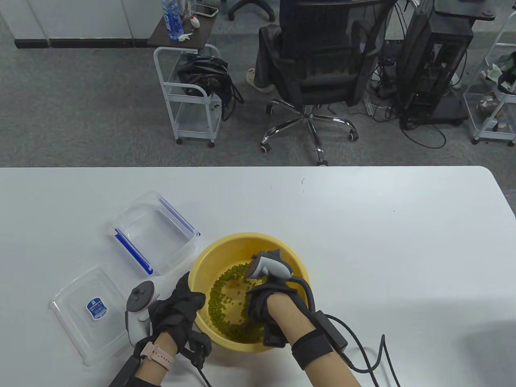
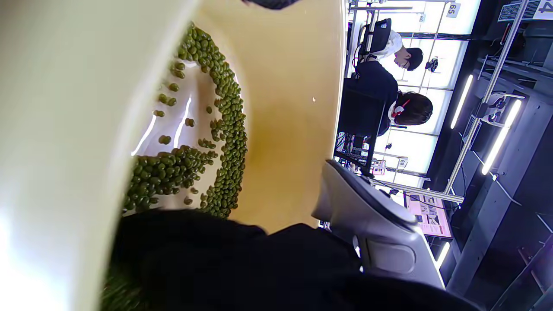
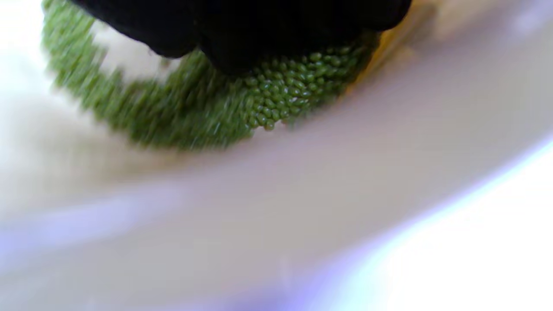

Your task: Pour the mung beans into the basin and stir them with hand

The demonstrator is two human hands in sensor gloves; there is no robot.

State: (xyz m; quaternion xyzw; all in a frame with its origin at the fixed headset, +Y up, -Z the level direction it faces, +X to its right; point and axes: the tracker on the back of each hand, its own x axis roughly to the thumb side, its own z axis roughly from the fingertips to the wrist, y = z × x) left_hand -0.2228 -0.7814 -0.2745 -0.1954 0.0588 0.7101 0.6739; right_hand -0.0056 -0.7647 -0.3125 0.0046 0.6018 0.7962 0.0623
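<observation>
A yellow basin [image 1: 242, 240] stands on the white table near its front edge. Green mung beans [image 1: 219, 308] lie in a ring on its bottom. My left hand [image 1: 181, 302] grips the basin's left rim, thumb over the edge. My right hand [image 1: 258, 306] is inside the basin with its fingers down among the beans at the right side. The left wrist view looks into the basin [image 2: 281, 108] at the beans [image 2: 227, 129] and at my right hand [image 2: 224, 259]. In the blurred right wrist view, black gloved fingers [image 3: 242, 30] touch the beans [image 3: 285, 95].
An empty clear box with blue clips [image 1: 155, 234] sits to the left behind the basin, its clear lid [image 1: 92, 310] further left. Beyond the table's far edge are an office chair [image 1: 310, 72] and a white cart [image 1: 193, 92].
</observation>
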